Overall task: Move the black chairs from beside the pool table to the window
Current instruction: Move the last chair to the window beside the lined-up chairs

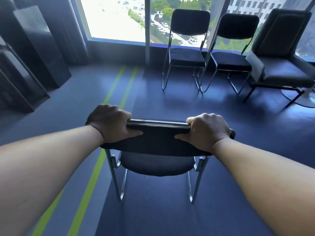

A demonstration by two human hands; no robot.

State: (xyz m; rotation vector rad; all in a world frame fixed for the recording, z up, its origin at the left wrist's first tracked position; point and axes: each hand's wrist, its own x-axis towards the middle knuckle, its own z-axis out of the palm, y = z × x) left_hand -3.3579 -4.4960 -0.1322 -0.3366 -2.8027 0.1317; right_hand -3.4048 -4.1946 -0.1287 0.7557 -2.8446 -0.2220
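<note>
A black chair (157, 163) with a chrome frame stands right in front of me, its back toward me. My left hand (111, 123) grips the left end of its top rail, fingers curled over the bar and thumb on the backrest. My right hand (207, 131) grips the right end the same way. Two more black chairs, one (187, 55) left and one (233, 60) right, stand side by side against the window (117, 17), facing me. The pool table is out of view.
A larger dark padded armchair (283, 62) stands at the far right by the window, with a round white base (305, 99) beside it. Dark cabinets (32, 53) line the left wall. Two green floor stripes (117, 89) run toward the window over blue flooring.
</note>
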